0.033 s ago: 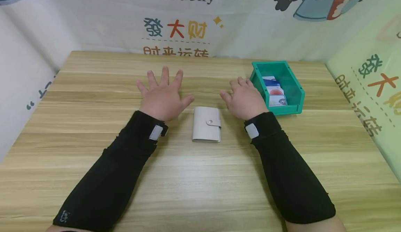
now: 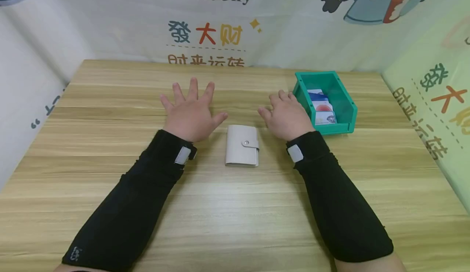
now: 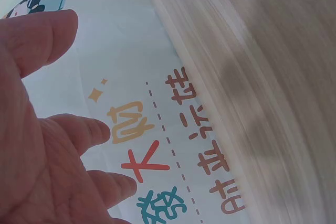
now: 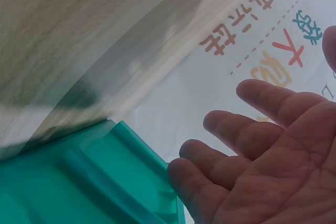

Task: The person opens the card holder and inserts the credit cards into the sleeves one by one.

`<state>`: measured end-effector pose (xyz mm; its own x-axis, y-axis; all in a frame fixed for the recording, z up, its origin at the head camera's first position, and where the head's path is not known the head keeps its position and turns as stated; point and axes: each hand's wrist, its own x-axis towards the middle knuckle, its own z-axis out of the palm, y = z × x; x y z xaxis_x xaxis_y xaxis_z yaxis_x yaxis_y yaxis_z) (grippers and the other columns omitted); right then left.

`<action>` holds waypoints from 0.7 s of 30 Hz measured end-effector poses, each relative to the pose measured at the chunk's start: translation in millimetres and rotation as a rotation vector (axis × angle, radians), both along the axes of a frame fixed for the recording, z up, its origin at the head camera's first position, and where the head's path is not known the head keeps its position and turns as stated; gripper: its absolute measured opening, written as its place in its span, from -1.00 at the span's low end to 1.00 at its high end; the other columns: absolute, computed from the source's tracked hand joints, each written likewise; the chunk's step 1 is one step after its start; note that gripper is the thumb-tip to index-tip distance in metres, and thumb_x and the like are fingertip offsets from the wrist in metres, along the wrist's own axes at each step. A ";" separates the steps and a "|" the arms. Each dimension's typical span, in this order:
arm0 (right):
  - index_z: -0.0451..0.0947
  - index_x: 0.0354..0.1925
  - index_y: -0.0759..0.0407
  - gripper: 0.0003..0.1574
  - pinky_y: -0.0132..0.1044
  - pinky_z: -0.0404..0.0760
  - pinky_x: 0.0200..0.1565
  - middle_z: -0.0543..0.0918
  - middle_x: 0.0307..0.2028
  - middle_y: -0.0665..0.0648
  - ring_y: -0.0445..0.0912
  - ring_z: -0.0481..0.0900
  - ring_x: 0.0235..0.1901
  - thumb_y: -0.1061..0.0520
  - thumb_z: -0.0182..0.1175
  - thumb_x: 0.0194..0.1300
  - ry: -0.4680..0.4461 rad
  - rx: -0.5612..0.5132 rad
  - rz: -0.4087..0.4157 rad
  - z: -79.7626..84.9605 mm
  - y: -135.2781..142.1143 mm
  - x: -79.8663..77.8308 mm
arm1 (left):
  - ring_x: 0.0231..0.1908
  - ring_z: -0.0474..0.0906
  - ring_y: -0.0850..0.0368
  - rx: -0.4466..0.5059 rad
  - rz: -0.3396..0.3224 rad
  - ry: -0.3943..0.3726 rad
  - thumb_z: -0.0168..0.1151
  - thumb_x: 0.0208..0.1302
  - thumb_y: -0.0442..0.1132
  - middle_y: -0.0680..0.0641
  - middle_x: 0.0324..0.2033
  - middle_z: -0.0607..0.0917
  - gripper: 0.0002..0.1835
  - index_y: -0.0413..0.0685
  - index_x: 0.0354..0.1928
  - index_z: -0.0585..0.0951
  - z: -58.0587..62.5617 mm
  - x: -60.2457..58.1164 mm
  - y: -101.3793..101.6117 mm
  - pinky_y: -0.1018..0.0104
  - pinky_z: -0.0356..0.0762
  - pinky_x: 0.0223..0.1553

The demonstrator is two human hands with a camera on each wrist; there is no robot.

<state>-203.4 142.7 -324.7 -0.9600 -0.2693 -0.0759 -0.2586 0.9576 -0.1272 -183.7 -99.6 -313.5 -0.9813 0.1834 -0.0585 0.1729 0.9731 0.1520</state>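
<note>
Between the two hands, a pale card holder [image 2: 241, 146] with a snap strap lies closed on the wooden table. My left hand [image 2: 191, 115] is up and to the left of it, palm down with fingers spread and nothing held. On the other side, my right hand [image 2: 288, 117] hovers beside the green bin [image 2: 353, 119], its fingers loosely extended and its palm bare in the right wrist view. Several cards [image 2: 324, 118] lie inside that bin, partly overlapping. Whether the right hand touches the bin's wall cannot be told.
A printed white cloth [image 2: 121, 23] hangs behind the wooden table [image 2: 227, 223], and more cloth stands at both sides. The bin sits near the table's back right corner.
</note>
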 end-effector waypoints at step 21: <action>0.43 0.19 0.19 -0.40 -0.01 0.43 0.08 0.51 0.11 0.21 0.06 0.41 0.03 -0.17 -0.05 0.41 0.006 -0.100 -0.035 3.7 -2.8 4.9 | 0.30 -0.06 -0.18 0.146 -0.170 -0.076 -0.19 0.25 0.43 -0.20 0.39 0.07 -0.08 -0.01 0.46 0.00 5.1 7.5 10.5 -0.30 -0.03 0.22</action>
<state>-198.5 139.9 -321.0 -0.9694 -0.2414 -0.0446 -0.2261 0.9488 -0.2207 -176.2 -89.1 -308.5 -0.9292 0.3579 -0.0920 0.3153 0.8978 0.3076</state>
